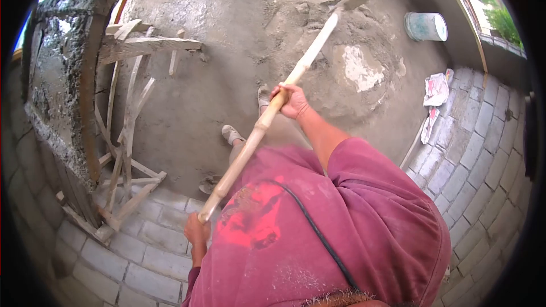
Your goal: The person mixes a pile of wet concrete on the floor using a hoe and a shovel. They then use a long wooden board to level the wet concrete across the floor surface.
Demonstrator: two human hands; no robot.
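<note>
One grey mortar heap (318, 45) on floor ahead. One mortar-caked wooden trestle (74, 79) stands left. One long pale wooden-handled shovel (307, 58), blade at heap's far edge. I read right hand (293, 100) wrapped tight mid-handle, left hand (196, 232) closed round handle butt. Two crumpled paper sacks (435, 89) lie right. One whitish bucket (426, 26) beyond heap. Two dusty shoes (230, 133) beside handle.

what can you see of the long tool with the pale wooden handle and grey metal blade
The long tool with a pale wooden handle and grey metal blade runs slantwise from lower left to upper right. Its straight, dusty shaft ends in a flat blade over the grey mortar heap; contact is unclear. The right hand grips mid-shaft, the left hand the near end.
</note>
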